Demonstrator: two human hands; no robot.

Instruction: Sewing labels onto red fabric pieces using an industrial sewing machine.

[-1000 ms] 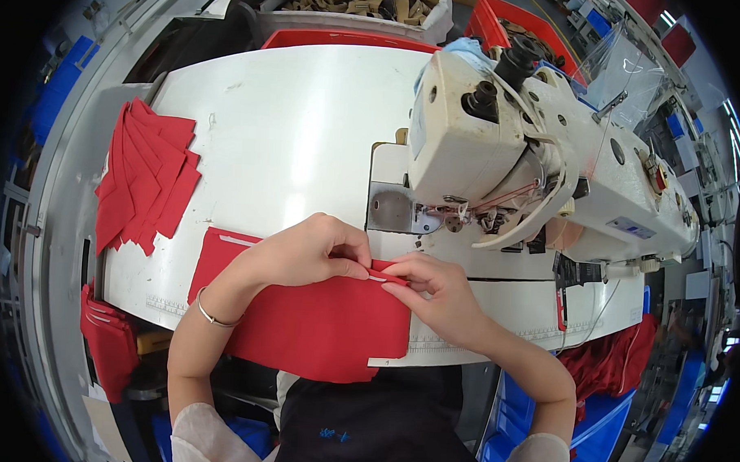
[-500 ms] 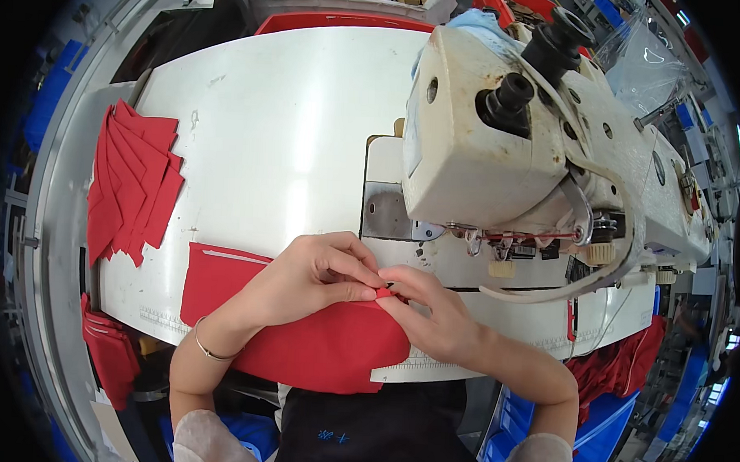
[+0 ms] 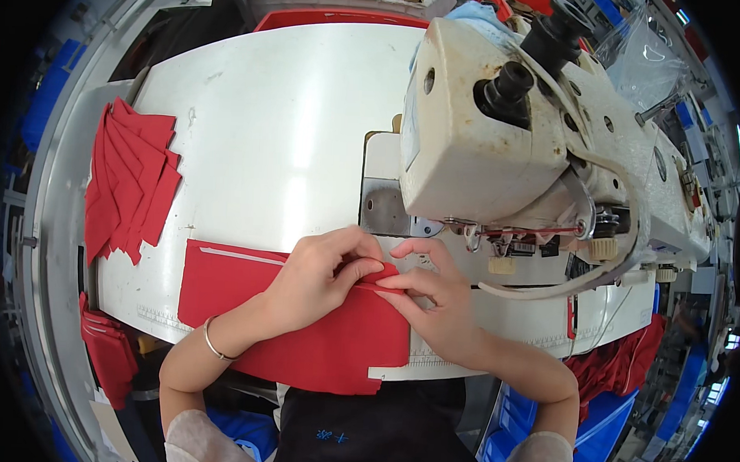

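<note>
A red fabric panel (image 3: 221, 284), with a thin pale strip near its top-left edge, lies along the front of the white table (image 3: 285, 106). My left hand (image 3: 315, 282) is closed, pinching the panel’s top edge near its right end. Close beside it, my right hand (image 3: 441, 307) grips a narrow fold of that edge with thumb and fingers, its index finger arched up. Both hands are just in front of the white sewing machine (image 3: 479, 145) and its metal plate. To the left lies a fanned stack of cut red pieces (image 3: 131, 178).
Red bins (image 3: 345, 20) and a crate of tan pieces stand behind the table. More red pieces (image 3: 105, 344) hang at the left front edge. A blue bin (image 3: 599, 434) holding red fabric (image 3: 618, 362) sits below the right edge. A thin cable runs down beside the machine.
My fingers have shifted along the folded edge, and my right index finger has risen off it. The view has shifted, so the machine appears larger than a second ago.
</note>
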